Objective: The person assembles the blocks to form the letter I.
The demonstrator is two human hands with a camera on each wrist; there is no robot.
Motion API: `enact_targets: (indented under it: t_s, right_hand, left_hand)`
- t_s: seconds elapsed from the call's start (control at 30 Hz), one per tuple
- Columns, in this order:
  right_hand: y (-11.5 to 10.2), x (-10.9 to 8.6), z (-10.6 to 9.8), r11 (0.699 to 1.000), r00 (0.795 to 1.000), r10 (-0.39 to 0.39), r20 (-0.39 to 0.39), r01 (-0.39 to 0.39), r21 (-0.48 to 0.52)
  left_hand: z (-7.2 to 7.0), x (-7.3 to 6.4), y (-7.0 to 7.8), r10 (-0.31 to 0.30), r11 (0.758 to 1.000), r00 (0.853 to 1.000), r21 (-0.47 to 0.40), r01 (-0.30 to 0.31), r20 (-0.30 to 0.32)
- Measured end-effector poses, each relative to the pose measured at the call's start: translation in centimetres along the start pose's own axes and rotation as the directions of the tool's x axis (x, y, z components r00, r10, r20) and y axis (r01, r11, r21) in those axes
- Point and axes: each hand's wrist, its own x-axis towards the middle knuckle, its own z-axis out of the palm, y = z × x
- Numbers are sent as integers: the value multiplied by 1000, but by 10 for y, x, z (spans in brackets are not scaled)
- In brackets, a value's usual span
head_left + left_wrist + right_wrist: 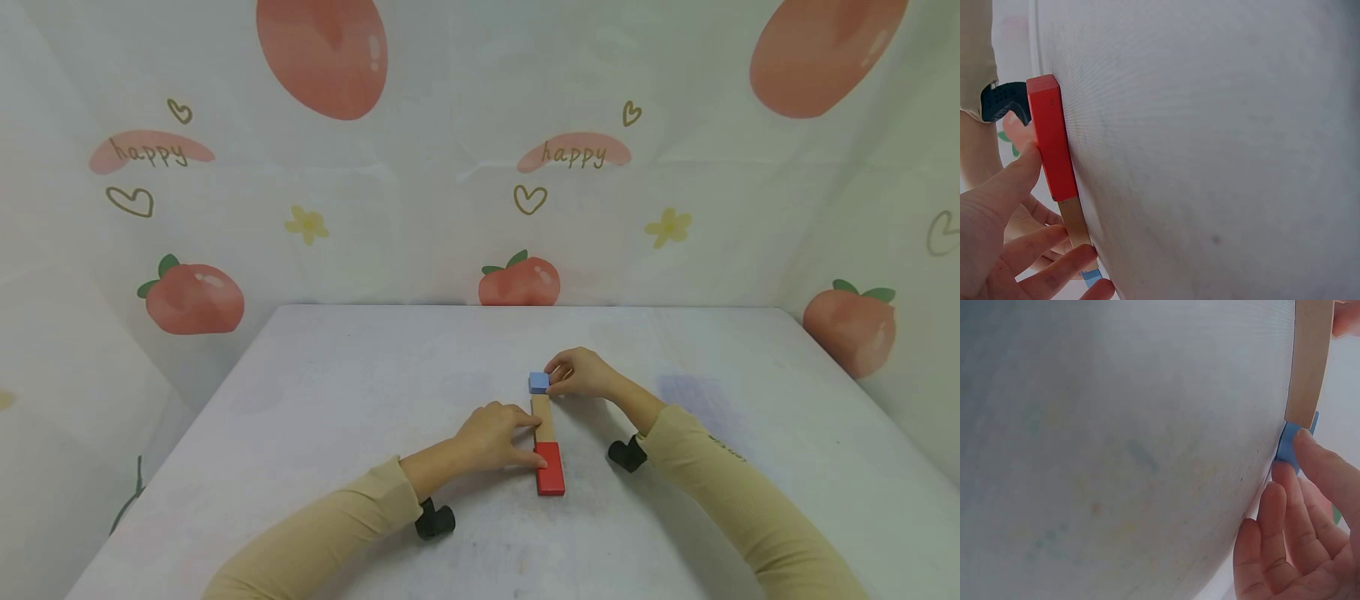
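Note:
Three wooden blocks lie end to end in a row on the table. The red block (pixel 551 471) is nearest, a plain wood-coloured block (pixel 542 417) sits in the middle, and a small blue block (pixel 538 382) is at the far end. From the left side, my left hand (pixel 491 437) rests its thumb on the red block and its fingertips along the plain block. My right hand (pixel 585 372) pinches the blue block between thumb and index finger. In the right wrist view, the blue block (pixel 1289 442) meets the plain block's end (pixel 1307 381), with the other fingers loosely bent.
A white cloth covers the table (pixel 360 358), and a printed curtain (pixel 427 167) hangs behind it. Black wrist mounts (pixel 435 521) jut out below both beige sleeves (pixel 337 517). A thin dark green cord (pixel 133 497) shows near the table's left edge.

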Motion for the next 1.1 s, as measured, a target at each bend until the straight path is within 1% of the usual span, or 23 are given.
enact_targets:
  t_s: [0.37,0.57,1.1]
  right_hand:
    - [1,0,0,1000,1000,-2,-2,2,-6]
    - [0,1,1,1000,1000,12,-6,-12,-12]
    - [0,2,1,1000,1000,19,-9,-19,-12]
  left_hand:
    - [0,0,1,-5,1000,1000,11,5,5]
    - [-1,0,1,6,1000,1000,18,-6,3]
    - [-1,1,1,2,1000,1000,20,-2,8]
